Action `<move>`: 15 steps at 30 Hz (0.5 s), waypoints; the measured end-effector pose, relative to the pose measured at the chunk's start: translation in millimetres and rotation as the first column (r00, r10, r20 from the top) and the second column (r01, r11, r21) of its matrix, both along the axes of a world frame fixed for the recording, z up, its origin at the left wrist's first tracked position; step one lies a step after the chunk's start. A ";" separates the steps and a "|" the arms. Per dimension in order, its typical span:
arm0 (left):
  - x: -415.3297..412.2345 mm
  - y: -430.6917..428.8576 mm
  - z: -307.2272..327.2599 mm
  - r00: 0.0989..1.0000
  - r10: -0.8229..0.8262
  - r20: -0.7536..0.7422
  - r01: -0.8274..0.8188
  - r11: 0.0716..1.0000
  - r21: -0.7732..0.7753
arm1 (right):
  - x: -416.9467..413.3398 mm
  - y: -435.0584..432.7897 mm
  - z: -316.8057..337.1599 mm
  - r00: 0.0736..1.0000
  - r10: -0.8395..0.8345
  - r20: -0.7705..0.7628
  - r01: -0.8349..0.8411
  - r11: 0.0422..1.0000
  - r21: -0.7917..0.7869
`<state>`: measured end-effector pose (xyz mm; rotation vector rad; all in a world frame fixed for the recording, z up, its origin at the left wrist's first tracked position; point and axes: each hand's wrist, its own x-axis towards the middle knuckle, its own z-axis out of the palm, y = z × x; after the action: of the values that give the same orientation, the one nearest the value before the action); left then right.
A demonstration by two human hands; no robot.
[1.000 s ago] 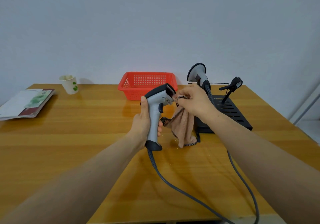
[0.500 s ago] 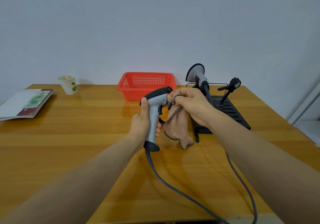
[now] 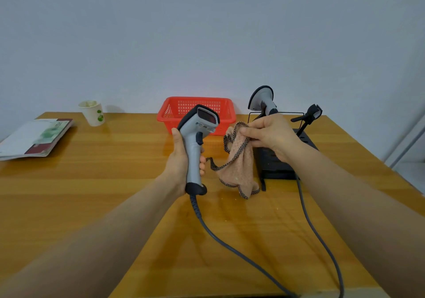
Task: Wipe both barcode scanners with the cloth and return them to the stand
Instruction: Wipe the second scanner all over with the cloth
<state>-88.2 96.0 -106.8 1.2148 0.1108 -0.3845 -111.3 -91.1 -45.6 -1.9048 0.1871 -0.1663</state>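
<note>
My left hand [image 3: 178, 163] grips the handle of a grey barcode scanner [image 3: 196, 141] and holds it upright above the table, its dark window facing up and right. My right hand [image 3: 269, 134] pinches a pinkish cloth [image 3: 239, 166] with a dark checked border; the cloth hangs a little to the right of the scanner, apart from it. A second grey scanner [image 3: 262, 98] sits upright in the black stand [image 3: 276, 162], behind my right hand. An empty black cradle arm [image 3: 309, 114] rises at the stand's right side.
A red plastic basket [image 3: 196, 111] stands at the back, behind the held scanner. A paper cup [image 3: 92, 112] and a stack of booklets [image 3: 34, 137] lie at the far left. Two grey cables [image 3: 232, 249] trail over the table's near edge. The wooden table [image 3: 92, 194] ends close on the right.
My right hand has pulled the cloth away from the scanner's head, to the right. The scanner's window, covered before, now shows.
</note>
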 end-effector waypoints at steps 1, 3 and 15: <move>0.7 0.0 0.2 1.000 0.003 -0.004 -0.003 1.000 -0.003 | -0.4 0.7 2.6 1.000 -0.012 0.013 0.014 0.991 -0.137; 1.8 0.1 0.7 1.000 0.004 -0.006 -0.004 1.000 -0.006 | 0.0 1.5 7.3 0.999 -0.011 0.033 0.021 0.939 -0.344; 3.1 -2.2 5.7 0.997 -0.074 -0.035 0.072 0.995 -0.069 | 2.3 13.3 27.3 0.993 0.015 0.119 0.001 0.991 -0.137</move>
<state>-85.1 93.8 -101.1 1.1471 0.0847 -0.4714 -109.0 -77.8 -18.3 -2.0245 0.0899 -0.2946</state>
